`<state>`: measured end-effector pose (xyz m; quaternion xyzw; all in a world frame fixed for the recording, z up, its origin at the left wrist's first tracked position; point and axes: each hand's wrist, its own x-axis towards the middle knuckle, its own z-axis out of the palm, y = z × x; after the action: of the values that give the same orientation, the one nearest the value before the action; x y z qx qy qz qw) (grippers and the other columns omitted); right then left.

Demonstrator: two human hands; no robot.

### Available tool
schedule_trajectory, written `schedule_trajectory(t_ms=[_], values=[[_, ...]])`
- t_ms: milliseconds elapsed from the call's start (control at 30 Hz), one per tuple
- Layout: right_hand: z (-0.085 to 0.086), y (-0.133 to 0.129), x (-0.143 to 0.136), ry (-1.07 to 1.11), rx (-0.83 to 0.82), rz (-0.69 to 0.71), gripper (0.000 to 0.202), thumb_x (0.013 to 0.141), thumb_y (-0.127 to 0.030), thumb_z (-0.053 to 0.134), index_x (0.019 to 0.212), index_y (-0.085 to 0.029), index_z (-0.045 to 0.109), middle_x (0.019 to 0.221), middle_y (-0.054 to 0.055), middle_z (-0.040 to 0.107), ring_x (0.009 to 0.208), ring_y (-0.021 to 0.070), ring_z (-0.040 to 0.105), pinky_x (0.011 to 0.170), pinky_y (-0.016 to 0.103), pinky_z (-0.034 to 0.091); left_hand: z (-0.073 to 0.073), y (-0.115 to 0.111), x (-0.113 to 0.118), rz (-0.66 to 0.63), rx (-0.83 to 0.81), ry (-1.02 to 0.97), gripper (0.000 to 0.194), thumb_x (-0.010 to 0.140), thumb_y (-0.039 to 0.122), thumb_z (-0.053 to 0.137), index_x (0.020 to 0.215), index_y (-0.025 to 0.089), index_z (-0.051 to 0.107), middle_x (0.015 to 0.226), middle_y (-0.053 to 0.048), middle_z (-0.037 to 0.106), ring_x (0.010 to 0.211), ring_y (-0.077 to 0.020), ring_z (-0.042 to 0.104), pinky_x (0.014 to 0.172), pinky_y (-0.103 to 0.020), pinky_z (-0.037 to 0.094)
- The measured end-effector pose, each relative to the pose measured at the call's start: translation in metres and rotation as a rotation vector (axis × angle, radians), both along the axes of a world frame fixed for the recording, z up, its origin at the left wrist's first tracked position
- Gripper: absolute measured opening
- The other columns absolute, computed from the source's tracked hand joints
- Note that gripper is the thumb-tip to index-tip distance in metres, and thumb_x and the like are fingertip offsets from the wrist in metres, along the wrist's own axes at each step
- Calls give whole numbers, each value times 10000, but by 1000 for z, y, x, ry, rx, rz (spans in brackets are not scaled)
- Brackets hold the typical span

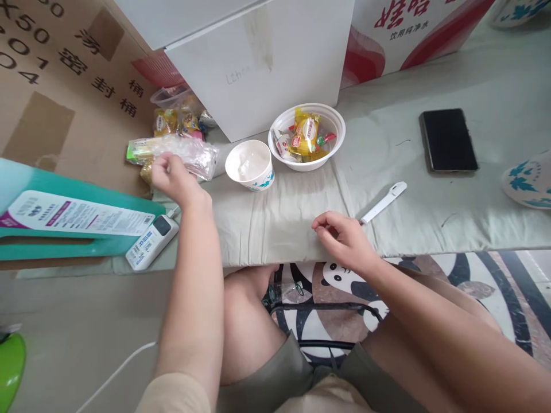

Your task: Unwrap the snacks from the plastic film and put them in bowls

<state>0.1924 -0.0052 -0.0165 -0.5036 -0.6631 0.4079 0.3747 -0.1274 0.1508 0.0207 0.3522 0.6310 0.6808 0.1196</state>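
My left hand (177, 179) is closed, its fingers curled over a clear plastic packet (196, 155) with a green end. Whether the fingertips grip the packet is hidden. Behind it, wrapped snacks (166, 121) sit by a clear plastic tub (172, 96). My right hand (344, 236) is loosely closed at the table's front edge, with nothing visible in it. Just beyond its knuckles lies a slim white tool (383, 203). Between the hands stand a paper cup (260, 182) with blue leaf prints and a white bowl (340, 129) holding wrapped snacks (306, 135).
White boxes (279, 63) and a red-and-white carton (400, 34) line the back. To the left are a brown carton (51, 115), a teal box (120, 244) and a white power bank (150, 244). A black phone (449, 140) and another printed paper cup (531, 179) are at right.
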Motion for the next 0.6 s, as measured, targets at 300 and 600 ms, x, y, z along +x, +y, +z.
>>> schedule_trajectory(t_ms=[300,600], values=[[-8,-4,2,485,-271,113,509,866,-451,677,1289,-231,499,1245,130,665,1077,242,686,819,379,607,0,-125,132,-539,-25,-189,295,686,221,787,853,215,544,812,22,592,591,-68,532,539,-193,424],[-4,2,16,254,-288,-18,443,849,-351,697,1255,-197,608,1022,69,715,694,147,636,605,292,563,-27,-129,143,-810,-407,-620,520,587,446,944,936,226,629,735,30,592,617,-97,577,569,-218,477]])
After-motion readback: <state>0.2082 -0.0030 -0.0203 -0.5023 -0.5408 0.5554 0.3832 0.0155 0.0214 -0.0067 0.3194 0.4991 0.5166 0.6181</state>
